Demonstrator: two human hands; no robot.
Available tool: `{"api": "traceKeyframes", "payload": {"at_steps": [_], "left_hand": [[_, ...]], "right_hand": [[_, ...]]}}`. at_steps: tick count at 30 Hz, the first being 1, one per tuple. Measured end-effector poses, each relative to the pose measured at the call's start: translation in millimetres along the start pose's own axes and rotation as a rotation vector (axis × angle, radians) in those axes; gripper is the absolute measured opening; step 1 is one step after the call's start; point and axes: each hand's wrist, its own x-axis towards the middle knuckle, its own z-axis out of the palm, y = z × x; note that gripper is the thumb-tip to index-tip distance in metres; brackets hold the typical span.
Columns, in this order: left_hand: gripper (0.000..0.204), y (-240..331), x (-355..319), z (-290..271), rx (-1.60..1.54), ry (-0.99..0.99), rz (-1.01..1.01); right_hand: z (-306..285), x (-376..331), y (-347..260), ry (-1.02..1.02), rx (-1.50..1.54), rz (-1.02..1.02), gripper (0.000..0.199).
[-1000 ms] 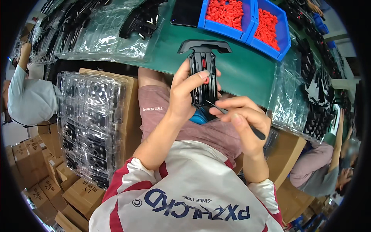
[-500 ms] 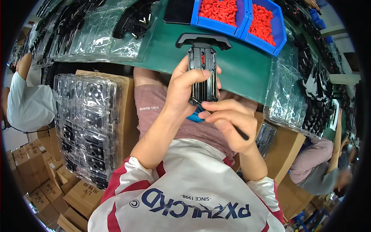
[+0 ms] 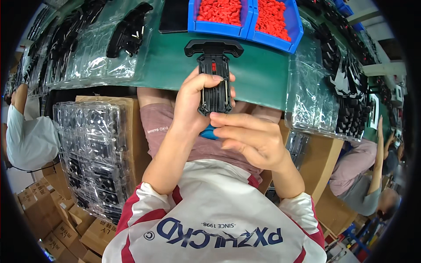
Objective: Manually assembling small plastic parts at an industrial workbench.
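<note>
My left hand (image 3: 189,97) is closed around a black plastic part (image 3: 214,83), holding it over my lap by the table edge. The part has a wide curved crosspiece at its far end and a long ribbed body. A small red piece (image 3: 214,67) sits in the body's upper middle, and a thin pale rod lies along its right side. My right hand (image 3: 256,138) is at the near end, its index fingertip touching or very close to the body. Its fingers are stretched and apart, with nothing visible between them. A blue thing (image 3: 209,132) shows below the part, mostly hidden.
Two blue bins (image 3: 221,30) of small red pieces stand on the green table (image 3: 258,81). Black parts lie on clear plastic trays (image 3: 98,65) at left and right. Stacked clear trays (image 3: 90,153) and cardboard boxes are beside my legs. People sit at both sides.
The black part and both hands appear further left in view, as do table and bins. My right fingers have spread; the dark stick seen by my right palm no longer shows.
</note>
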Motion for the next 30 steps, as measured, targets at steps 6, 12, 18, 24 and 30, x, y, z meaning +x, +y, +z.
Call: {"api": "traceKeyframes", "payload": {"at_steps": [6,12,18,24,30], "left_hand": [[0.043,-5.0,-10.0,9.8,0.435,0.077,0.212],[0.043,-2.3,-5.5,8.2,0.322,0.000,0.197],[0.048,-15.8,-7.4,12.7,0.429,-0.133,0.079],[0.055,-1.4,-32.2,-5.3,0.546,-0.015,0.109],[0.037,-8.6,-21.3,5.0,0.423,-0.050,0.135]], "right_hand": [[-9.3,1.3,-13.3,0.065,0.195,0.258,0.020],[-80.8,3.0,-27.1,0.276,0.234,0.182,0.029],[-256.9,29.7,58.7,0.678,-1.107,0.268,0.039],[-305.6,59.9,80.8,0.144,-1.540,0.609,0.016],[-273.1,35.9,43.7,0.349,-1.331,0.218,0.017]]}}
